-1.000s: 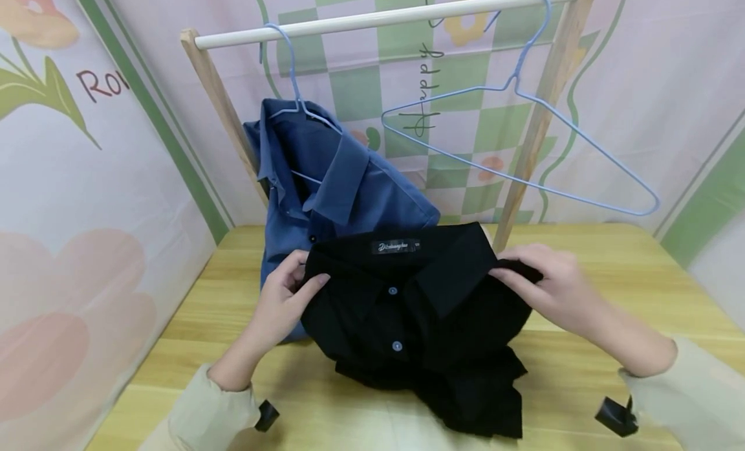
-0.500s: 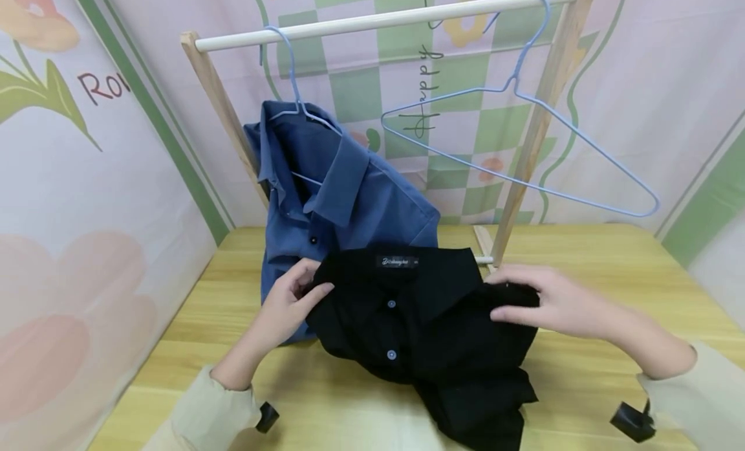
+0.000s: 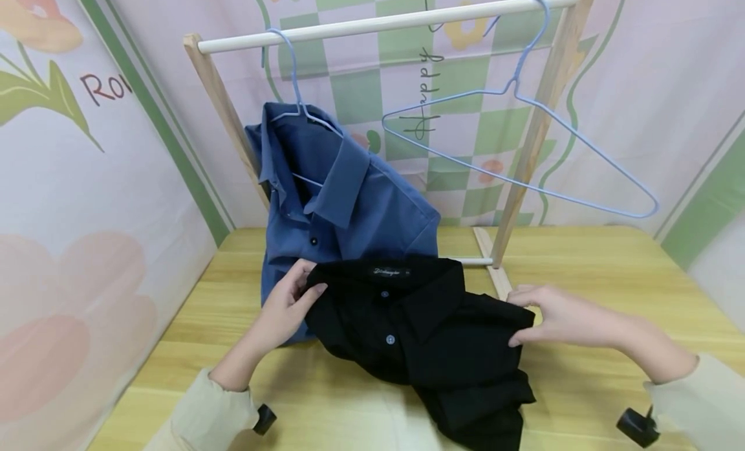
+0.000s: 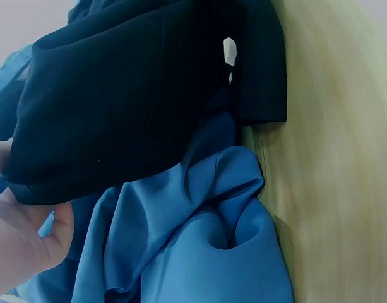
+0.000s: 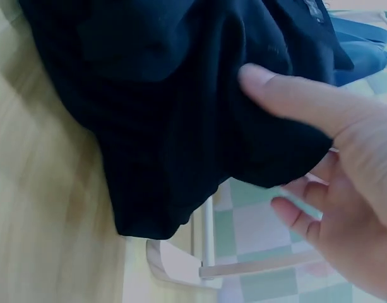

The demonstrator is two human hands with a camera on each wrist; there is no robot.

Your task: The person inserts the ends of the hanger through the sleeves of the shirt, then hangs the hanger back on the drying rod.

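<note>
A black collared shirt (image 3: pixel 442 354) with pale buttons and a neck label is held up over the table, its lower part drooping toward me. At its left shoulder my left hand (image 3: pixel 286 305) pinches the cloth, thumb in front. My right hand (image 3: pixel 567 318) grips the other shoulder near its outer edge; in the right wrist view the thumb (image 5: pixel 294 95) lies over the black fabric with fingers behind it. Close behind hangs a blue shirt (image 3: pixel 384 205) on a hanger, partly covered by the black one. In the left wrist view, blue cloth (image 4: pixel 199 240) lies below the black shirt.
A wooden rack with a white rail (image 3: pixel 378 25) stands at the back of the wooden table (image 3: pixel 611 276). Toward its right end hangs a blue wire hanger (image 3: pixel 448 154). Patterned curtains (image 3: pixel 116 211) enclose the left and back sides.
The black shirt has come down a little. My right hand has shifted from near the collar outward and down along the shoulder. My left hand keeps nearly the same place.
</note>
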